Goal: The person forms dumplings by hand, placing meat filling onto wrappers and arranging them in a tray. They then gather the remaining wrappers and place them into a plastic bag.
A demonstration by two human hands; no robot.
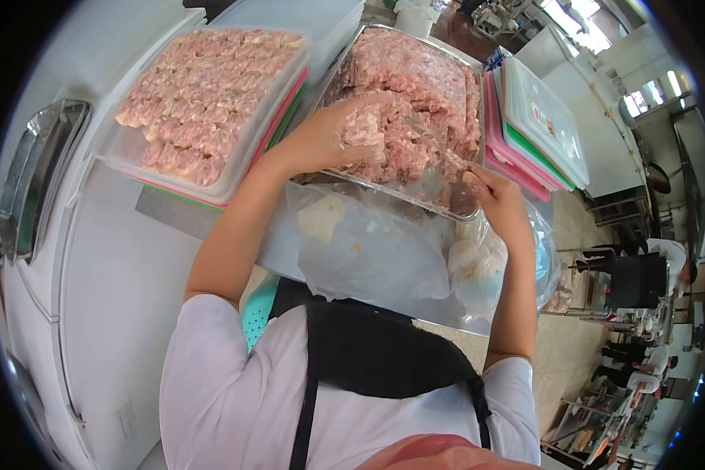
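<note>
My left hand (pixel 325 139) is closed round a lump of minced meat (pixel 363 129), held over the near left part of a metal tray (pixel 351 182). Whether a wrapper surrounds the lump is hard to see. Pink minced meat (pixel 415 66) fills the tray, heaped high at the far side and thinner near the front edge. At the tray's near right corner, my right hand (pixel 500 196) pinches a thin meat-smeared tool (pixel 456 160); its tip points into the meat. A pale yellow wrapper piece (pixel 321 218) lies on a clear plastic bag (pixel 368 251) in front.
Left of the tray, a plastic container (pixel 125 153) holds rows of meat dumplings (pixel 211 86), on stacked coloured lids. More stacked lids (pixel 544 117) stand on the right. A crumpled plastic bag (pixel 478 266) lies below my right hand. Other people (pixel 654 364) are far off at right.
</note>
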